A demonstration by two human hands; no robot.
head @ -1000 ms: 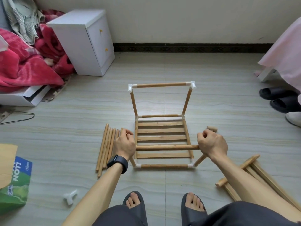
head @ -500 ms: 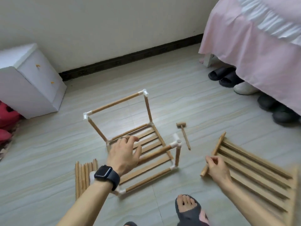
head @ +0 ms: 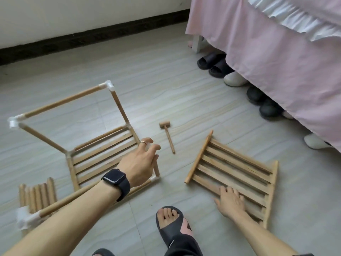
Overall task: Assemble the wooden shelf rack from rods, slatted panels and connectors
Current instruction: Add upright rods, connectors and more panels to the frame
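right hand (head: 230,202) moved onto slatted panel (head: 234,169); grip spread | left hand (head: 140,163) at frame (head: 64,100); grip cannot tell

A bed (head: 276,61) draped in a pink skirt, with a white frill above it, fills the upper right. Its white leg (head: 198,43) stands at the corner nearest the wall. Dark slippers (head: 212,60) and pale shoes (head: 233,79) poke out along the bed's edge. Left of the bed runs a cream wall (head: 73,15) with a dark baseboard (head: 92,37). Grey streaked floor tiles (head: 166,74) spread out from the bed in soft, even light.
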